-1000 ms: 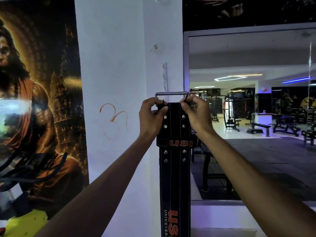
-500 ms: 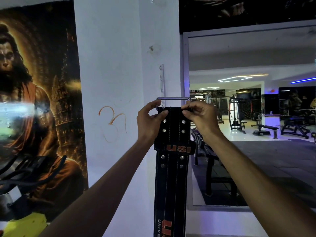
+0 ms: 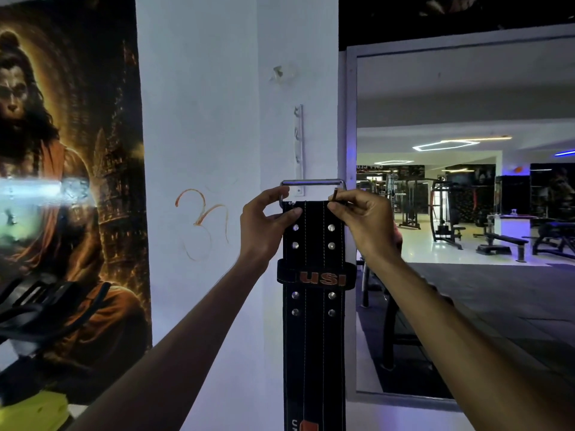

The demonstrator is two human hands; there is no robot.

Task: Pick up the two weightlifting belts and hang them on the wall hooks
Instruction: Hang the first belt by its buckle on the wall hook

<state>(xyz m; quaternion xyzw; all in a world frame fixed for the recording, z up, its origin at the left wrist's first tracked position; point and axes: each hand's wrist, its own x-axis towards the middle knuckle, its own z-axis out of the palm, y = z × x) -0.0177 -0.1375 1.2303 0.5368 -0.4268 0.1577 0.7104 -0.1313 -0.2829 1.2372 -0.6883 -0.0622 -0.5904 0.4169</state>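
Note:
A black weightlifting belt [image 3: 314, 325] with orange "USI" lettering hangs straight down in front of a white pillar. Its metal buckle [image 3: 312, 182] sits at the top, level with the bottom of a white hook strip [image 3: 298, 141] screwed vertically to the pillar. My left hand [image 3: 264, 222] pinches the belt's upper left corner by the buckle. My right hand [image 3: 364, 222] grips the upper right corner and holds the buckle's prong between its fingers. I cannot tell whether the buckle rests on a hook. A second belt is not clearly in view.
A large dark poster [image 3: 68, 181] covers the wall on the left, with black straps [image 3: 40, 306] and something yellow [image 3: 34, 412] below it. To the right a big framed mirror [image 3: 466, 213] reflects gym machines and benches.
The belt and both hands have stayed at the foot of the hook strip. The buckle bar sits slightly higher above the belt's top edge. The view has shifted a little.

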